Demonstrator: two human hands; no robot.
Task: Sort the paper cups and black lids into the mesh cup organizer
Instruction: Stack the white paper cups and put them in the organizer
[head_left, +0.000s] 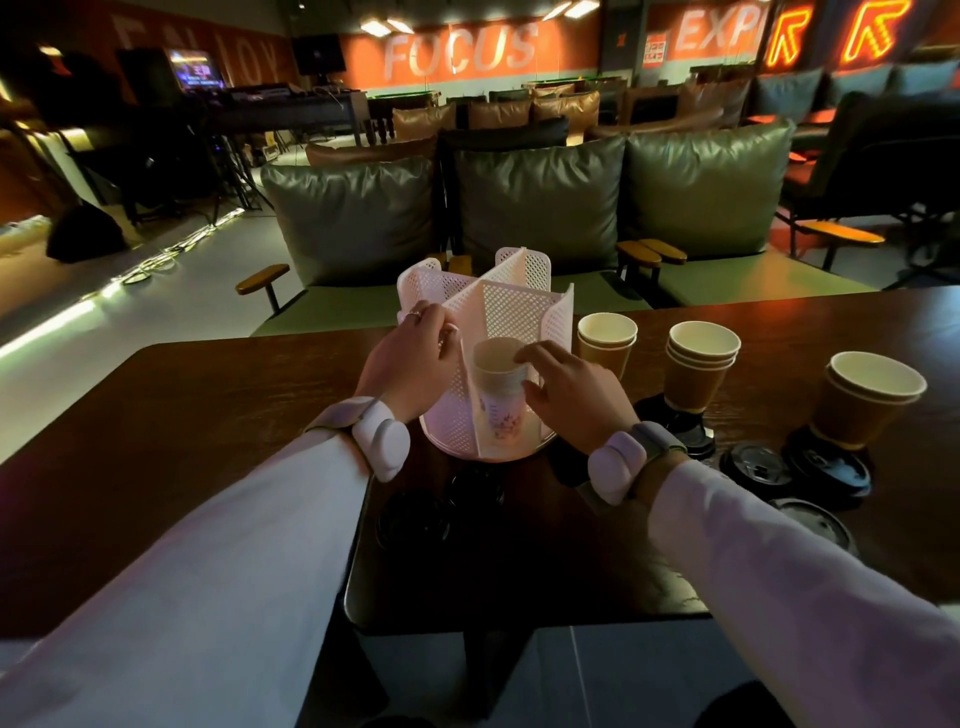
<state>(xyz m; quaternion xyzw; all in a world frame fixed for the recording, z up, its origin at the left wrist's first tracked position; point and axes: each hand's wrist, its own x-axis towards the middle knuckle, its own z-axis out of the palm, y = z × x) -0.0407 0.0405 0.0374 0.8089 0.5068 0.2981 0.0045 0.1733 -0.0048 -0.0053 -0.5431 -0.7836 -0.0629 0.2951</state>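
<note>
Cup stack (496, 395) in mesh organizer (511, 306), right grip (576, 395) pinching stack, left grip (410, 364) clutching organizer wall

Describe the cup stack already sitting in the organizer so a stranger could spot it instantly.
On the dark table stands a white mesh organizer. Its front compartment, between the left hand and right hand, holds a cup stack. Unlike the brown stacks to the right, it is white with a pale print.

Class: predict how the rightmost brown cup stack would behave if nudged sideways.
Probably tips easily: the cup stack is tall, narrow-based and seems perched on a lid. Likely light, being empty paper. Its walls would probably crush under a hard squeeze.
</note>
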